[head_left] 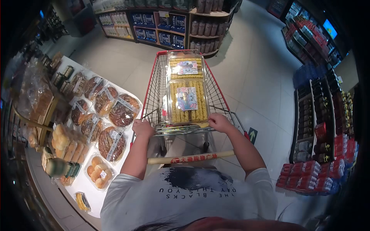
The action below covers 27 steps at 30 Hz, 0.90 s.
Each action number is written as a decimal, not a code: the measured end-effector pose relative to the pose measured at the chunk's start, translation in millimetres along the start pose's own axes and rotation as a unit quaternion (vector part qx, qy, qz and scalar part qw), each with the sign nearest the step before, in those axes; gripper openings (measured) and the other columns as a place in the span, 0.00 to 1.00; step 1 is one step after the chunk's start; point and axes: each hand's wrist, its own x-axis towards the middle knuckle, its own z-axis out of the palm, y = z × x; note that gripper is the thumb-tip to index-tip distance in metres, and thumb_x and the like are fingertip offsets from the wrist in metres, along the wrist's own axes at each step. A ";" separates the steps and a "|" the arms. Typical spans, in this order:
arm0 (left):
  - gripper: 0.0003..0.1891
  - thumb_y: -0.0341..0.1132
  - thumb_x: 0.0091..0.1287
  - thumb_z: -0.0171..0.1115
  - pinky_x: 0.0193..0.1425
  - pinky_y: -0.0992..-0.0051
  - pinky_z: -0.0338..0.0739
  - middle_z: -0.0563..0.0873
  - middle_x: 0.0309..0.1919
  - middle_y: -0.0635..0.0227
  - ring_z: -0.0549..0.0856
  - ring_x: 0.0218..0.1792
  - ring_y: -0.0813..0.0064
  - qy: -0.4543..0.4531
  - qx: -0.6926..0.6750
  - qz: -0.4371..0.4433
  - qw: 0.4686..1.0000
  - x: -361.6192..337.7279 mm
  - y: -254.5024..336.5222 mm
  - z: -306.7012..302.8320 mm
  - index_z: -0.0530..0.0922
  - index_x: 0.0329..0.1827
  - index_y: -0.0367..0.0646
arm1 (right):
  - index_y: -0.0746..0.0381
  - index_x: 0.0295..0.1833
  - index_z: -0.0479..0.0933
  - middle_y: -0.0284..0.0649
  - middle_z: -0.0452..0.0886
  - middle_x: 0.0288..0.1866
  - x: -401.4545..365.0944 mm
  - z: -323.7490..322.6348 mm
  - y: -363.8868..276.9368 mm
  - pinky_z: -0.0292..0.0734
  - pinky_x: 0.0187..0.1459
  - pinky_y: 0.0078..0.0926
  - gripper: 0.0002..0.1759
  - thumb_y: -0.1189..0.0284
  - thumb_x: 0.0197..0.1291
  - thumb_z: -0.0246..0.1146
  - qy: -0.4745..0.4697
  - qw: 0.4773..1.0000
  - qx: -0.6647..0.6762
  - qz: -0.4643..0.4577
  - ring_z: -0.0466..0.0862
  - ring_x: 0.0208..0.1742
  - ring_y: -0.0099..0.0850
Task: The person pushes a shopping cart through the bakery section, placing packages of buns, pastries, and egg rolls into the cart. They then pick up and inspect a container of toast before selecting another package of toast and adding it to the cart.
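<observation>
A wire shopping cart (156, 77) with a red rim stands in front of me. Two clear plastic boxes of yellow, speckled roll-shaped snacks, a far one (175, 74) and a near one (177, 106), sit in it with printed labels on top. My left hand (143, 128) is closed on the cart's frame at the basket's near left corner. Beside the near box's lower right corner is my right hand (219, 122), fingers curled; whether it grips the box edge or the cart frame is hidden. The cart's pale handle bar (192, 158) crosses below my forearms, held by neither hand.
At left, a white display table (83, 150) carries wrapped round breads (111, 144) and a tray of rolls (99, 173). Stocked shelves (160, 29) stand ahead. Bottle racks (314, 115) and red multipacks (308, 177) line the right. Tiled floor (252, 77) runs between.
</observation>
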 end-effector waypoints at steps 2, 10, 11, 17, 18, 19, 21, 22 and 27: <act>0.27 0.48 0.52 0.58 0.57 0.63 0.63 0.65 0.55 0.47 0.68 0.55 0.52 -0.012 0.007 -0.003 1.000 18.6 5.8 -6.0 0.72 0.52 0.41 | 0.64 0.31 0.74 0.46 0.76 0.28 29.5 -8.8 10.4 0.72 0.36 0.36 0.10 0.68 0.47 0.53 -0.022 0.999 -0.023 -0.004 0.77 0.33 0.43; 0.30 0.54 0.53 0.60 0.58 0.61 0.62 0.66 0.55 0.49 0.67 0.56 0.53 -0.003 -0.005 -0.065 0.998 98.4 42.7 -29.1 0.71 0.53 0.41 | 0.63 0.29 0.75 0.47 0.77 0.30 149.4 -40.1 56.9 0.72 0.38 0.40 0.12 0.66 0.46 0.52 -0.055 0.995 -0.078 -0.022 0.77 0.35 0.45; 0.30 0.54 0.53 0.61 0.58 0.61 0.62 0.66 0.55 0.49 0.67 0.56 0.53 -0.006 -0.009 -0.069 0.998 109.2 49.0 -36.6 0.71 0.53 0.41 | 0.63 0.29 0.75 0.47 0.77 0.30 165.2 -46.6 61.9 0.72 0.38 0.40 0.12 0.66 0.46 0.52 -0.051 0.996 -0.075 -0.025 0.77 0.35 0.45; 0.29 0.52 0.51 0.62 0.57 0.62 0.62 0.68 0.54 0.51 0.68 0.55 0.54 0.019 -0.039 -0.109 0.993 161.4 74.5 -60.3 0.73 0.51 0.42 | 0.63 0.28 0.74 0.46 0.77 0.29 253.3 -70.0 88.1 0.72 0.37 0.40 0.12 0.65 0.47 0.53 -0.027 0.995 -0.076 -0.052 0.77 0.34 0.45; 0.29 0.51 0.50 0.62 0.58 0.63 0.62 0.68 0.54 0.50 0.68 0.55 0.54 0.014 -0.053 -0.127 0.990 170.9 79.7 -70.3 0.73 0.51 0.42 | 0.63 0.28 0.74 0.46 0.76 0.29 269.4 -76.2 91.1 0.72 0.37 0.39 0.12 0.65 0.46 0.53 -0.029 0.995 -0.081 -0.055 0.77 0.34 0.45; 0.28 0.51 0.50 0.62 0.58 0.63 0.62 0.67 0.55 0.50 0.68 0.56 0.54 0.010 -0.067 -0.143 0.987 179.7 84.4 -78.4 0.74 0.50 0.41 | 0.63 0.28 0.74 0.46 0.76 0.29 286.8 -79.6 95.3 0.72 0.37 0.39 0.11 0.66 0.46 0.54 -0.026 0.994 -0.078 -0.068 0.77 0.34 0.45; 0.28 0.50 0.50 0.61 0.58 0.62 0.62 0.66 0.56 0.49 0.68 0.56 0.53 -0.006 -0.080 -0.144 0.986 201.2 90.1 -79.9 0.73 0.51 0.41 | 0.64 0.28 0.74 0.46 0.76 0.29 312.1 -85.2 104.1 0.72 0.36 0.39 0.11 0.67 0.46 0.54 -0.021 0.994 -0.080 -0.078 0.77 0.33 0.45; 0.28 0.49 0.50 0.61 0.58 0.62 0.62 0.66 0.56 0.48 0.68 0.55 0.53 -0.012 -0.085 -0.145 0.986 215.1 89.7 -83.6 0.73 0.52 0.41 | 0.64 0.28 0.74 0.47 0.76 0.28 329.2 -88.1 107.6 0.71 0.35 0.39 0.10 0.68 0.45 0.54 -0.021 0.993 -0.082 -0.082 0.77 0.33 0.45; 0.29 0.46 0.54 0.56 0.54 0.56 0.64 0.61 0.60 0.44 0.66 0.58 0.48 -0.085 -0.069 -0.160 0.981 278.6 91.7 -108.4 0.68 0.58 0.41 | 0.64 0.29 0.74 0.47 0.76 0.27 403.3 -97.6 115.7 0.71 0.34 0.39 0.10 0.68 0.45 0.54 -0.038 0.988 -0.089 -0.123 0.76 0.32 0.45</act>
